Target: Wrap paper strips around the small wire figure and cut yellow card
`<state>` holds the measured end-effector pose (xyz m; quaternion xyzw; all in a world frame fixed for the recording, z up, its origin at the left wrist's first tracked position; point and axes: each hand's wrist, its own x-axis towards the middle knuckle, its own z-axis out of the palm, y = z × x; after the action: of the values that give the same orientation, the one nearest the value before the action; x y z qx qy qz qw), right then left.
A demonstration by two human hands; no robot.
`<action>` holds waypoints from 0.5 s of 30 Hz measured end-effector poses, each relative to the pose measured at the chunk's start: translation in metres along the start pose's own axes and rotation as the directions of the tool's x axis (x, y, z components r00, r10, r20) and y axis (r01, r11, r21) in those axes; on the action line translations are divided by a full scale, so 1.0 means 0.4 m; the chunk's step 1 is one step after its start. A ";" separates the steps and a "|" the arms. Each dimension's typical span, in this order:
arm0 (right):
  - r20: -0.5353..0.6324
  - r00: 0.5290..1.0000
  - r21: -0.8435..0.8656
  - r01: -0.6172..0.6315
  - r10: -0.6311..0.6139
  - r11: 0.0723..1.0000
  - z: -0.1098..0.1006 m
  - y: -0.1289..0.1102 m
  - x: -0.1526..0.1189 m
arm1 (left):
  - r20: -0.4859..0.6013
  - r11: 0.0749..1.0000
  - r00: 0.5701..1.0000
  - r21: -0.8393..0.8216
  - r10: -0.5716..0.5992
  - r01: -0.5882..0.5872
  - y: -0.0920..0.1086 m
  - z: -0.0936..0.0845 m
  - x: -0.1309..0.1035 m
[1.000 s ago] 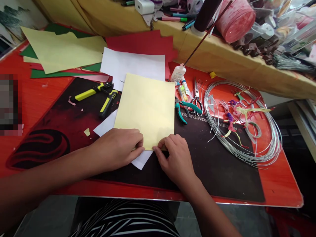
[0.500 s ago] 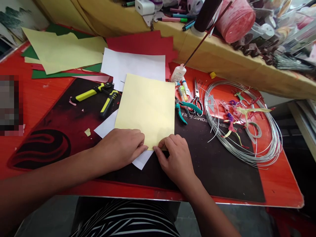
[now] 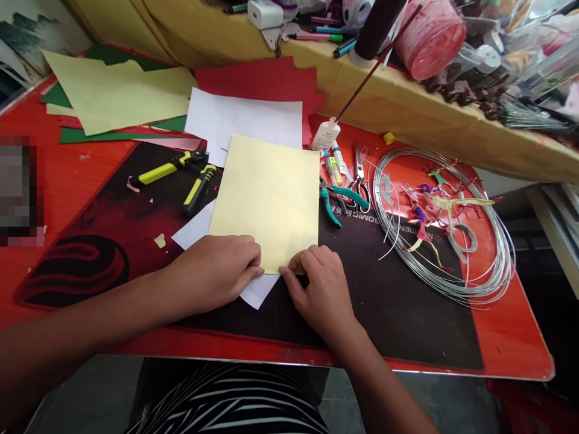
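A pale yellow sheet (image 3: pixel 266 199) lies over a white sheet (image 3: pixel 259 292), whose corners stick out below and to the left. My left hand (image 3: pixel 221 265) pinches the lower edge of the yellow sheet, fingers curled. Close beside it, my right hand (image 3: pixel 321 286) grips the same edge near the lower right corner, thumb and fingers pressed together. Left of the sheet are yellow-and-black pliers (image 3: pixel 199 190); teal-handled pliers (image 3: pixel 332 205) touch or nearly touch its right side.
On the right lies a large coil of silver wire (image 3: pixel 502 259) with coloured scraps inside. Scissors (image 3: pixel 359 172) and a glue bottle (image 3: pixel 325 135) stand behind the teal pliers. Coloured sheets (image 3: pixel 131 90) are stacked at the back left. A dark mat (image 3: pixel 407 313) covers the red table (image 3: pixel 520 337).
My left hand has slid slightly left along the lower edge of the yellow sheet. My right hand keeps its hold with almost no movement.
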<state>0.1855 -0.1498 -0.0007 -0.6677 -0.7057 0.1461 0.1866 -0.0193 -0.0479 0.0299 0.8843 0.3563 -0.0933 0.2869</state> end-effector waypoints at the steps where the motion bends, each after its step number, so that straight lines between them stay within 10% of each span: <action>1: -0.002 1.000 0.002 -0.002 0.002 1.000 0.000 0.000 0.000 | 0.000 1.000 1.000 0.007 0.002 -0.002 -0.001 -0.001 0.001; 15: -0.006 1.000 0.013 -0.007 0.007 1.000 0.000 0.001 0.000 | -0.041 0.996 0.999 0.092 -0.011 0.015 0.015 0.004 0.008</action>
<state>0.1858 -0.1500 -0.0007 -0.6694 -0.7018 0.1494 0.1927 -0.0128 -0.0505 0.0301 0.8959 0.3632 -0.0937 0.2380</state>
